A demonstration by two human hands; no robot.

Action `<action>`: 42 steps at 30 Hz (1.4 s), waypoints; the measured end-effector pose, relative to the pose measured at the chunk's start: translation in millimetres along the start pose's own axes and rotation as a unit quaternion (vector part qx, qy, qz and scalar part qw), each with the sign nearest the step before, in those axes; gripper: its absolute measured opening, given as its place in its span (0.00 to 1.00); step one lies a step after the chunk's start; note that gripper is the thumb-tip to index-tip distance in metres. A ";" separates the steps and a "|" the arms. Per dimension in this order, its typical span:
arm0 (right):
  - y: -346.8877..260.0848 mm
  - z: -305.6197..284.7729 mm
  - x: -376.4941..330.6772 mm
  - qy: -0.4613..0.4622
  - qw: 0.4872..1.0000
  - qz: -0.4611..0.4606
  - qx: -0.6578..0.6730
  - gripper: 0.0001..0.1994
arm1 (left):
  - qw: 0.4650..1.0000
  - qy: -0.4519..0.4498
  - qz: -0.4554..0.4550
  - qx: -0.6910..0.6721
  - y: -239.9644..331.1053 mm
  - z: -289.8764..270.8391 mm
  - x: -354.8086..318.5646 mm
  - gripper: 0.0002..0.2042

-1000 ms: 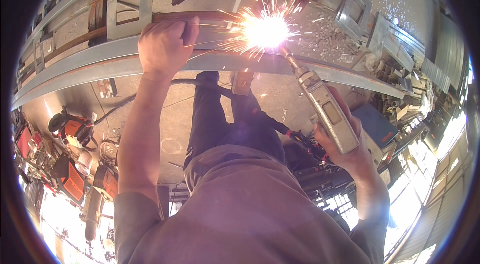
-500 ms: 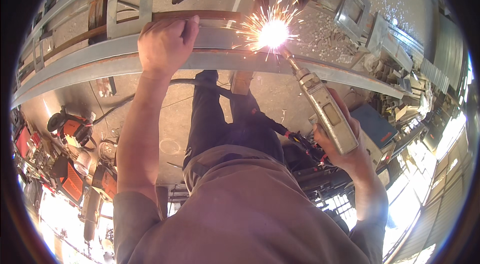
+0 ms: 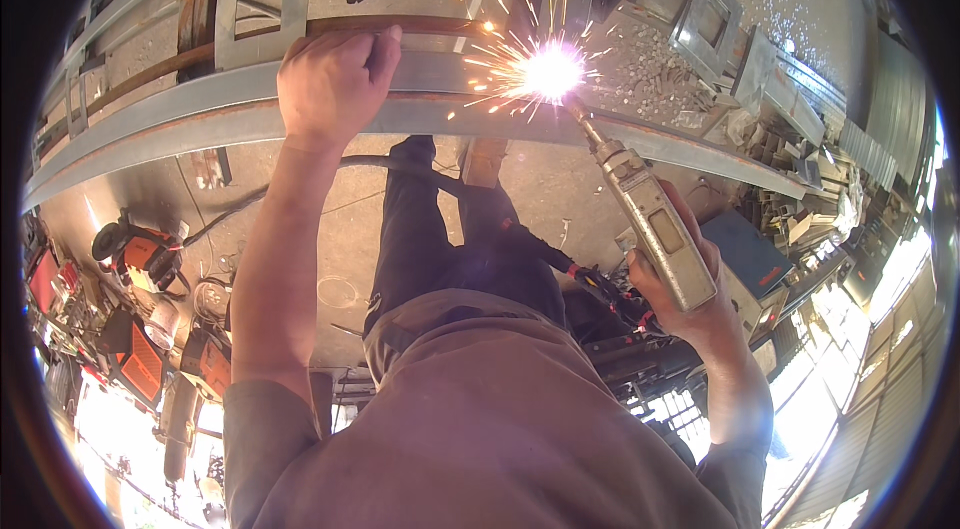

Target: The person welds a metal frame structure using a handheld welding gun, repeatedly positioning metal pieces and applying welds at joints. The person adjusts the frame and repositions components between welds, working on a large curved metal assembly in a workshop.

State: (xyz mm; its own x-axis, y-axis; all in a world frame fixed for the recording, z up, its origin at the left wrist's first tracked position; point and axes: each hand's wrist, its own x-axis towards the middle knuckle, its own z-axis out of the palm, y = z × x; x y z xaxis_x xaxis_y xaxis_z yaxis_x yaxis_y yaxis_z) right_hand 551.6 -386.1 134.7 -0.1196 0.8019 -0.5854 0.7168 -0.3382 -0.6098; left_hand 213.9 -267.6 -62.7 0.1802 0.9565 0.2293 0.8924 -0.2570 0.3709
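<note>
In my right hand [image 3: 690, 274] is a metal handheld welding gun [image 3: 655, 224], gripped by its boxy body and angled up to the left. Its nozzle ends at a bright white-violet glare on a long grey steel beam [image 3: 440, 114], and orange sparks fan out from there. The glare hides the spot under the tip. Left of the sparks, my left hand [image 3: 335, 84] is closed in a fist against the same beam. Its fingertips are hidden, so I cannot tell what they grip. A rusty brown bar [image 3: 430, 25] runs just beyond that fist.
A flat plate with a cutout [image 3: 262, 9] crosses the frame at far left. Cut steel pieces [image 3: 708, 19] and scraps lie on the floor at right. Orange-and-black machines [image 3: 140, 254] stand at left. A dark cable [image 3: 370, 163] trails past my legs.
The glare and the gun's tip have shifted very slightly to the right along the beam. The spark spray has changed shape. My left hand stays in nearly the same place.
</note>
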 end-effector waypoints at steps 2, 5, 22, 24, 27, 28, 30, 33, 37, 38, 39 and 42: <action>1.5 0.1 -0.9 0.000 1.000 -0.007 -0.019 0.37 | 1.000 0.012 0.008 0.006 0.0 0.3 0.7 0.20; 2.1 -0.8 -3.0 -0.013 1.000 0.028 0.001 0.37 | 0.999 0.034 0.020 0.019 0.0 1.4 2.1 0.21; 1.8 -1.8 -6.9 -0.022 0.999 0.041 0.006 0.37 | 1.000 -0.010 -0.015 0.014 -0.1 0.5 -0.7 0.19; 1.1 -2.3 -7.0 -0.021 0.999 0.039 -0.002 0.37 | 0.999 -0.018 -0.023 0.017 -0.3 0.9 -1.1 0.19; 1.0 -3.6 -7.6 -0.026 0.998 0.053 0.010 0.37 | 0.999 -0.026 -0.022 0.022 -1.2 1.1 -0.8 0.19; 1.3 -4.0 -7.9 -0.029 0.997 0.062 0.018 0.37 | 0.999 -0.020 -0.018 0.021 -1.1 1.2 -0.8 0.19; 2.1 -3.8 -8.5 -0.025 0.998 0.055 0.021 0.37 | 0.999 -0.020 -0.020 0.015 -1.2 1.2 -1.0 0.19; 3.6 -1.7 -9.8 -0.015 1.000 0.027 -0.003 0.37 | 0.999 -0.021 -0.020 0.022 -1.1 1.3 -1.0 0.19; 4.4 1.0 -12.1 0.001 0.999 0.035 0.037 0.38 | 1.000 -0.016 -0.016 0.013 -1.0 1.1 -0.8 0.18; 4.7 0.7 -12.1 -0.001 0.999 0.031 0.026 0.38 | 0.999 -0.023 -0.018 0.017 -0.9 0.9 -1.0 0.18; 4.9 0.3 -12.2 -0.004 1.000 0.027 0.015 0.38 | 0.999 -0.020 -0.016 0.019 -1.0 0.8 -0.9 0.18; 5.5 -1.9 -11.8 -0.019 0.999 0.022 -0.019 0.38 | 1.000 -0.018 -0.019 0.014 -0.8 1.0 -1.2 0.17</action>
State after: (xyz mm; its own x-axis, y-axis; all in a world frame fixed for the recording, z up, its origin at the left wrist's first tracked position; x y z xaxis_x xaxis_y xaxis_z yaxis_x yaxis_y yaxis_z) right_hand 558.2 -396.4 139.3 -0.1125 0.7672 -0.6314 0.7476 -0.3533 -0.5624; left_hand 213.3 -268.3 -64.1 0.1606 0.9701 0.1819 0.9097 -0.2170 0.3541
